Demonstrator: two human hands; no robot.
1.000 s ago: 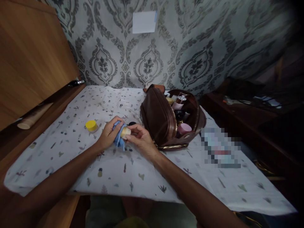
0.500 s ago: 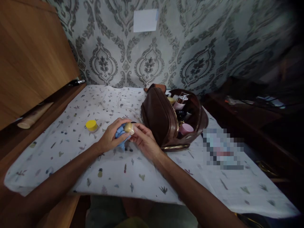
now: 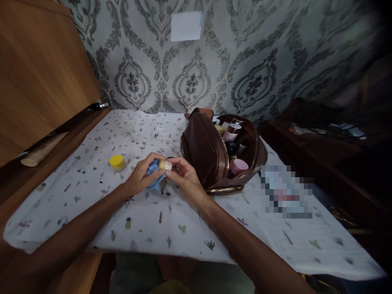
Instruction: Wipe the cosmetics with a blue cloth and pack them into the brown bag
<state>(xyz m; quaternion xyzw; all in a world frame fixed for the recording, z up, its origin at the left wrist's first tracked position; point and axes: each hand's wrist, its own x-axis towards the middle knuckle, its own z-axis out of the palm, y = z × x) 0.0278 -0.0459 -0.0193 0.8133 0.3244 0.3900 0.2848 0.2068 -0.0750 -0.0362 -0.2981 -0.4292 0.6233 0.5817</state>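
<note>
Back from the table's point(image 3: 199, 241) front edge, beside a bag point(image 3: 200, 149), the right hand point(image 3: 185, 176) pinches a jar point(image 3: 165, 165) the left hand point(image 3: 143, 173) grips in cloth point(image 3: 154, 184).

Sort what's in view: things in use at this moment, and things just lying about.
In use:
- blue cloth, bunched in the left hand
- small pale-yellow item, held against the cloth and gripped by the right hand

Lying about, untouched:
- yellow-topped jar
- open brown bag
- pink item inside the bag
</note>
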